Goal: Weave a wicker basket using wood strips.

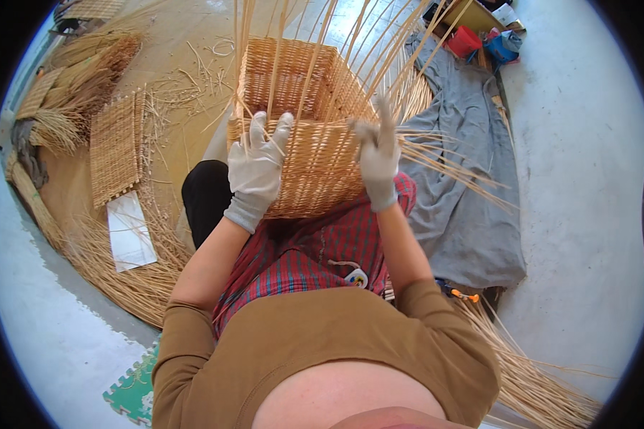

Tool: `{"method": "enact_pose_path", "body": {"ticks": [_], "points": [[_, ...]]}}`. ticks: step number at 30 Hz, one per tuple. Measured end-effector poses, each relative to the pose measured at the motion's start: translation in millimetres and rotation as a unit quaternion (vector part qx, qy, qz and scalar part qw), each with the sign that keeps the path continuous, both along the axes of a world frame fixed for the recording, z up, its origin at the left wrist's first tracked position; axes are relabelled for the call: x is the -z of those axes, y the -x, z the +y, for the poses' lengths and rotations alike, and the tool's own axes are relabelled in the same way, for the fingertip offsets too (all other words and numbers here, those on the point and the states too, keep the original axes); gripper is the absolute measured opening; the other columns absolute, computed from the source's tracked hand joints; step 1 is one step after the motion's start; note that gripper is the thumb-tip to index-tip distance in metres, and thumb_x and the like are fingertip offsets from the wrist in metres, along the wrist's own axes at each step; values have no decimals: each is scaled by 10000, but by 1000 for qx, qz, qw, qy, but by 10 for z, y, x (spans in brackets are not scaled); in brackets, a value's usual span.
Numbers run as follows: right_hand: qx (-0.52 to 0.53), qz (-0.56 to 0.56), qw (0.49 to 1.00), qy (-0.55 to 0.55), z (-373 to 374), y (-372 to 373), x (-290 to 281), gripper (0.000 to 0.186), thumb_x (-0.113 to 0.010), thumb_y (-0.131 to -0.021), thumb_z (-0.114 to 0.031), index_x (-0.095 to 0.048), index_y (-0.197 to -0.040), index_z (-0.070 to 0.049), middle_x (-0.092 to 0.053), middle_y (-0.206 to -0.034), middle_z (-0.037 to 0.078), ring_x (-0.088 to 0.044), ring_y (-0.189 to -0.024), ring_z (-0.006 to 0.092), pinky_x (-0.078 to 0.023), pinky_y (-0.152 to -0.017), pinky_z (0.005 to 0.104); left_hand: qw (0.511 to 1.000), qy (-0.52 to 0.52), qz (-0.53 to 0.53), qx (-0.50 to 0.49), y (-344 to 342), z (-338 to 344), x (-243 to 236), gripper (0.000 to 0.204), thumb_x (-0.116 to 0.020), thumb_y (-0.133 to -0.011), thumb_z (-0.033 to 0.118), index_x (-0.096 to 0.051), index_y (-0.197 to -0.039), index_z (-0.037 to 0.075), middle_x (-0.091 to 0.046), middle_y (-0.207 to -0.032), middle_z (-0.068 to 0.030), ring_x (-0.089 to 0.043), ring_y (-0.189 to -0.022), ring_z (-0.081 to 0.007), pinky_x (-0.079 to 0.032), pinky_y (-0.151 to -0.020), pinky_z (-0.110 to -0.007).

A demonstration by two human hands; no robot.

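A rectangular wicker basket [320,168] rests on my lap, its open top tilted away from me. Long upright canes rise from its far and side walls, and a bundle of loose cane ends sticks out at the right. My left hand [259,161], in a pale glove with a grey cuff, grips the near rim at the left corner, fingers over the edge. At the near right corner is my right hand [379,154], gloved alike; one finger points up and the others look bent. Motion smears its fingers, so I cannot tell whether it holds a cane.
On the left floor lie a woven panel [116,146], a white sheet [131,232] and long loose canes [122,264]. A grey cloth [465,214] spreads at the right, with a red container [465,41] and a blue container [503,48] beyond. An orange-handled tool [465,295] lies near my right elbow.
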State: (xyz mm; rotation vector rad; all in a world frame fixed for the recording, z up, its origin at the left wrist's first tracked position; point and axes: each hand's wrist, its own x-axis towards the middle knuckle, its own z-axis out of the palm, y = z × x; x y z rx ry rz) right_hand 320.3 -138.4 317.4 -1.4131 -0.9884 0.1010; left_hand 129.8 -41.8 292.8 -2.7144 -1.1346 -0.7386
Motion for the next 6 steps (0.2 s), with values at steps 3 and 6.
{"method": "enact_pose_path", "body": {"ticks": [3,6], "points": [[0,-92,995,32,-259,-178,256,476,-574,-965,-47,-534,-1425,-161,-744,-1089,85,-732,-893,172,-557,-752,288,987,-42,-62,140,-169,-175,-200,676,-678,-889,259,-417,-1509,198,-513,-1414,-191,-616,-1057,-349,-496,-880,-451],[-19,-408,896,173,46,-416,-338,514,-555,-959,27,-546,-1429,-181,-665,-1290,122,-728,-991,234,-584,-863,341,995,58,49,68,-592,-358,0,704,-573,-879,130,-350,-1543,200,-502,-1463,-140,-601,-1086,-291,-483,-879,-447]]}}
